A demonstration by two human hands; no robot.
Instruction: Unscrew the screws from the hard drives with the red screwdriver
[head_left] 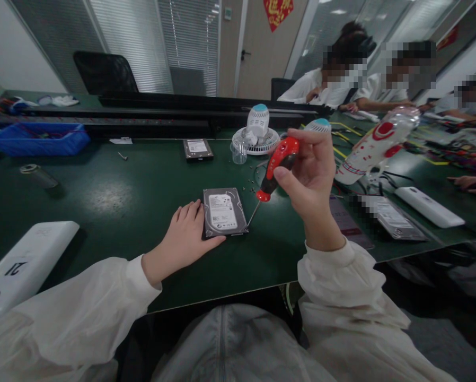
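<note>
A silver hard drive (pixel 223 211) with a white label lies flat on the green table (pixel 103 196). My left hand (pixel 186 231) holds it at the left side, the fingers along that edge and the thumb at the near edge. Raised to the right of the drive, my right hand (pixel 311 175) is closed around the red and black handle of a screwdriver (pixel 275 164). The screwdriver slants down to the left, its tip at the drive's near right corner. Whether the tip sits in a screw is too small to tell.
Loose screws (pixel 250 183) are scattered behind the drive, near a clear plastic cup (pixel 239 153) and a white fan (pixel 257 130). A second hard drive (pixel 198 149) lies farther back; another (pixel 391 216) is at right. A blue tray (pixel 39 139) and a white device (pixel 31 254) are at left.
</note>
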